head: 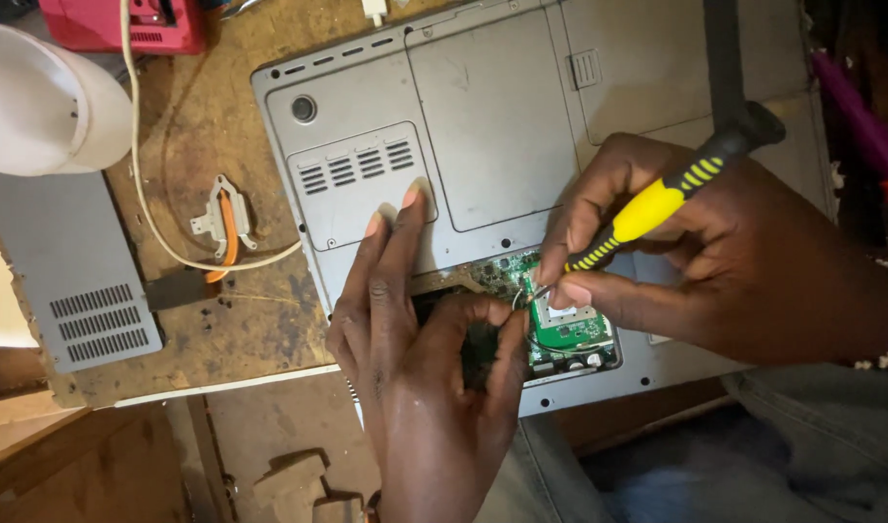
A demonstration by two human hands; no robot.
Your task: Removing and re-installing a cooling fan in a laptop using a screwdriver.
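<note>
The green circuit card (568,327) sits in an open bay at the near edge of the upturned grey laptop (492,126), which lies underside up on the worn wooden bench (221,320); the bay also holds a darker board section to the card's left and thin wires running over the card. The right hand (725,257) grips a yellow-and-black screwdriver (657,205) – thumb and forefinger pinched around the shaft near the tip, the tip down at the card's upper left corner. The left hand (420,358) rests on the laptop base: two long fingers lie extended and close together over the vented panel (357,184), while thumb and forefinger curl toward each other at the card's left edge – whether they grip a wire cannot be told. A loose grey cover plate (71,271) with vent slots lies on the bench to the left, well apart from the laptop. Between them lie a small metal bracket (216,218) and a white cable (149,208). A white cap (42,97) and a red case (124,24) sit at the far left.
</note>
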